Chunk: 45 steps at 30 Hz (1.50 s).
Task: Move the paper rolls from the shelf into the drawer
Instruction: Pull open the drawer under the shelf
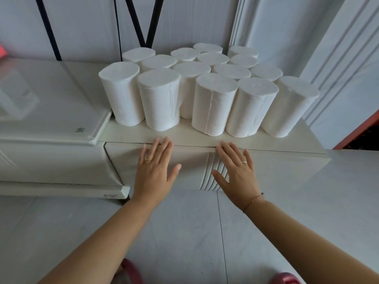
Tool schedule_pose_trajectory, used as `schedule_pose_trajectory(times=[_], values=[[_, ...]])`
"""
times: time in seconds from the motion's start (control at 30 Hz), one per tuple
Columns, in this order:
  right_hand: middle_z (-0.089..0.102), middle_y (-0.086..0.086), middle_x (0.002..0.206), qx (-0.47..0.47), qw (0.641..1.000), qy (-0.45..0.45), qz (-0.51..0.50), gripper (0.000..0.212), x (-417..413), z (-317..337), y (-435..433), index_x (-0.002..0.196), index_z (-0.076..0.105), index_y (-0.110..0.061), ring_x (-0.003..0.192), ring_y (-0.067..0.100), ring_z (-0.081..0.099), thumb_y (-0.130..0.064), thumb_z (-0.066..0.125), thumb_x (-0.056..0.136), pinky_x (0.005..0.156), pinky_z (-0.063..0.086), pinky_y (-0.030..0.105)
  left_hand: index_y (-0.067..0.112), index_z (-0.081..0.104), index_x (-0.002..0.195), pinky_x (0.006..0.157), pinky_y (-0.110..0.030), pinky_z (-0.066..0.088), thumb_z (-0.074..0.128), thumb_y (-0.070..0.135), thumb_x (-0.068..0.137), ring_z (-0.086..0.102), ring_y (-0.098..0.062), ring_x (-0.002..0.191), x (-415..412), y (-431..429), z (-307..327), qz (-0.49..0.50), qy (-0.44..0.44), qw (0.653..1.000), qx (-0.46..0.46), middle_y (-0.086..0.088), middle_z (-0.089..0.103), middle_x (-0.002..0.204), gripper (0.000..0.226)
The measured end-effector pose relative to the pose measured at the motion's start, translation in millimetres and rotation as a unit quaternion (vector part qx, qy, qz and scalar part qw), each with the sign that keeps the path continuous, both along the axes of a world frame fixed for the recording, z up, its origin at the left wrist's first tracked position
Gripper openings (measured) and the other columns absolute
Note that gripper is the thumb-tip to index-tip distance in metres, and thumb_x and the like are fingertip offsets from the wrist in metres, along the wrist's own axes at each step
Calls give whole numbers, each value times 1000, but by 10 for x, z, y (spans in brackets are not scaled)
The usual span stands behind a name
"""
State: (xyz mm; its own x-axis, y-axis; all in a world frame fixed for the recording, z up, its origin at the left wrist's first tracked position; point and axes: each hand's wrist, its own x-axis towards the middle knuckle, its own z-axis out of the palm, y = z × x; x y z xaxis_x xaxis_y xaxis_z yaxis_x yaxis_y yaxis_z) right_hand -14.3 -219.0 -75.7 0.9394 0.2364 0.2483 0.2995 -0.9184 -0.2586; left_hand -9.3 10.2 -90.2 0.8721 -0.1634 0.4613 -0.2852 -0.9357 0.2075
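Observation:
Several white paper rolls stand upright in tight rows on the cream shelf top of a low cabinet. Below its front edge is the drawer front, shut, with a ribbed curved panel in its middle. My left hand lies flat against the drawer front, fingers spread, fingertips at the seam under the shelf. My right hand is flat beside it over the ribbed panel, fingers apart. Neither hand holds anything.
A lower white cabinet with a glass top adjoins on the left. Black metal legs and a white wall stand behind the rolls. White panelled trim rises at the right. Pale tiled floor lies below, with red slippers at the bottom edge.

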Motion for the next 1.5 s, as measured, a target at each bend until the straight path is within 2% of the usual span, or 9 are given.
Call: schedule_pose_trajectory(times=[0.23, 0.43, 0.67, 0.87, 1.13, 1.33, 1.43, 1.5], values=[[15, -7, 160, 2, 1000, -11, -11, 70, -45, -69, 49, 153, 21, -21, 148, 10, 1, -43, 53, 94, 122, -4, 39, 5, 53, 131, 112, -46, 25, 42, 33, 96, 40, -26, 134, 44, 23, -68, -21, -72, 997, -25, -8, 48, 141, 47], [20, -4, 158, 23, 999, -32, -32, 72, -78, -122, 107, 151, 28, -17, 147, 11, 7, -46, 56, 92, 122, -1, 39, 3, 54, 130, 112, -47, 26, 44, 33, 96, 42, -27, 133, 25, -10, -80, -13, -81, 996, -31, -11, 50, 138, 46], [20, -3, 160, -15, 999, -19, -41, 74, -126, -75, 124, 152, 25, -16, 149, 14, 9, -49, 53, 92, 123, 1, 42, 0, 56, 127, 110, -47, 29, 45, 30, 96, 47, -30, 129, -10, -35, -43, -4, -85, 996, -30, -14, 54, 134, 44], [16, -4, 161, -34, 998, -2, -46, 75, -156, -32, 132, 153, 21, -18, 149, 12, 5, -54, 47, 93, 122, -4, 38, -1, 54, 128, 111, -46, 28, 44, 31, 94, 46, -32, 129, -60, -53, -21, -2, -67, 997, -27, -16, 53, 134, 48], [28, 1, 158, -17, 999, -21, -46, 76, -505, -115, 139, 150, 31, -15, 149, 18, 16, -62, 35, 92, 123, 6, 43, 2, 47, 136, 114, -46, 23, 40, 36, 98, 35, -27, 137, -415, 2, -137, -16, -71, 997, -10, -12, 45, 142, 51], [29, 2, 158, -29, 998, 3, -56, 82, -773, -24, 173, 150, 31, -16, 149, 20, 16, -69, 27, 88, 123, 3, 44, 2, 45, 137, 114, -46, 22, 39, 42, 97, 34, -28, 137, -705, -5, -39, -18, -15, 1000, -9, -13, 44, 144, 57], [37, 3, 153, -40, 998, 14, -53, 86, -861, 64, 164, 148, 35, -14, 147, 23, 21, -73, 27, 85, 122, 0, 43, 2, 49, 133, 110, -48, 28, 37, 49, 94, 42, -33, 131, -815, 16, 44, -19, 13, 1000, 12, -14, 50, 138, 62], [44, 4, 145, -27, 998, 18, -49, 89, -920, 127, 159, 143, 41, -12, 141, 25, 29, -76, 27, 83, 121, 4, 44, 2, 54, 126, 104, -49, 34, 33, 54, 94, 50, -37, 116, -871, 12, 123, -20, 22, 999, 25, -15, 57, 126, 65]])
